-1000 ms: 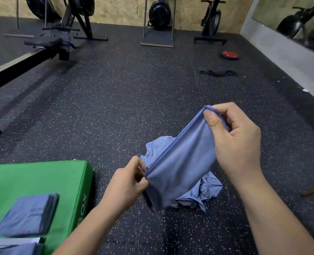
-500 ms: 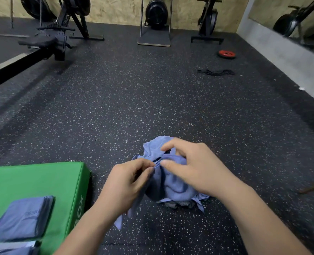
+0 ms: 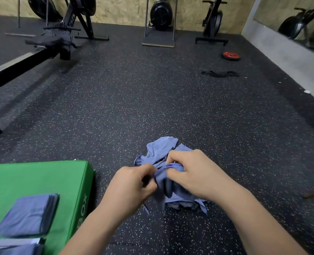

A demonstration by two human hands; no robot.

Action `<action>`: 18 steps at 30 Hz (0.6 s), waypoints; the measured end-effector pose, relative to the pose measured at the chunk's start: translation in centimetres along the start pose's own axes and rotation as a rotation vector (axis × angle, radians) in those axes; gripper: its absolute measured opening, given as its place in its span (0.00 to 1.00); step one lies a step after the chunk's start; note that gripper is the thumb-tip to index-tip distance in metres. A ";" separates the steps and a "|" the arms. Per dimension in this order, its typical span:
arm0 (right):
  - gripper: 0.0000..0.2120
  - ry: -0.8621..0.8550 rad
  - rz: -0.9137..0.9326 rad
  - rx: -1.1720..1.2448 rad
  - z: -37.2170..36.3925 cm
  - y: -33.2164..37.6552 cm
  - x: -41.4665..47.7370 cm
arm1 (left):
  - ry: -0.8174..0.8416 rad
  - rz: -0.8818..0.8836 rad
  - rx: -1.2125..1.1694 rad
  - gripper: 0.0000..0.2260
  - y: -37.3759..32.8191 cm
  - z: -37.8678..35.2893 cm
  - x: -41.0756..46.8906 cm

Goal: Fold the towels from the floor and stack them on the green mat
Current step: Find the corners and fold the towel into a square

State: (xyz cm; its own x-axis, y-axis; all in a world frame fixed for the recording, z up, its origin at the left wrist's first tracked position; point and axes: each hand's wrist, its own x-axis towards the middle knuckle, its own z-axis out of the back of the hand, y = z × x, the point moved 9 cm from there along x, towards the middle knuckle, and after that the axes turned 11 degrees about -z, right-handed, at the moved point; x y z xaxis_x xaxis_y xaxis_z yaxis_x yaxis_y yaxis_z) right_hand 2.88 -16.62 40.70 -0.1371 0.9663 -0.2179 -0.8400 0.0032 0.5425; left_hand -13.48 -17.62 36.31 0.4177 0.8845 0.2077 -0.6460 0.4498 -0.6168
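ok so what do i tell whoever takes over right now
Left hand: pinches an edge of the blue towel.
Right hand: grips the same towel beside it.
Towel is bunched, unfolded, just above the loose pile on the floor.
Done: a folded stack lies on the green mat; a second stack shows at bottom left.
Left: fold this towel, stack it, then the pile.

Even, dim indoor light; soft shadows under rower (image 3: 33, 57). Wide-angle bend at edges. Hands (image 3: 193, 173) and towel (image 3: 163, 183) slightly motion-blurred.
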 end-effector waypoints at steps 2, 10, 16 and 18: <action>0.04 -0.056 -0.013 0.006 0.9 -0.2 0.0 | 0.028 0.006 0.056 0.11 0.7 -0.1 0.1; 0.03 -0.340 -0.096 0.073 6.2 -2.6 -0.8 | 0.026 0.090 0.119 0.13 3.5 1.6 0.1; 0.05 -0.560 -0.188 0.103 9.3 -4.7 -1.5 | -0.005 0.116 -0.104 0.10 4.1 2.6 -0.1; 0.06 -0.580 -0.204 0.101 9.5 -5.0 -1.5 | -0.067 0.104 -0.101 0.10 4.1 3.3 0.0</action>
State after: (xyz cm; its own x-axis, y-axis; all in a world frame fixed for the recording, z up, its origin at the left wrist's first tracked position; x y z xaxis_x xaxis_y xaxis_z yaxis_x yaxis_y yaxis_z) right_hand 12.24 -15.66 46.00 0.3526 0.9259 0.1358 -0.7617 0.1997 0.6164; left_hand -18.24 -15.41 36.25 0.3061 0.9336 0.1863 -0.6148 0.3432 -0.7101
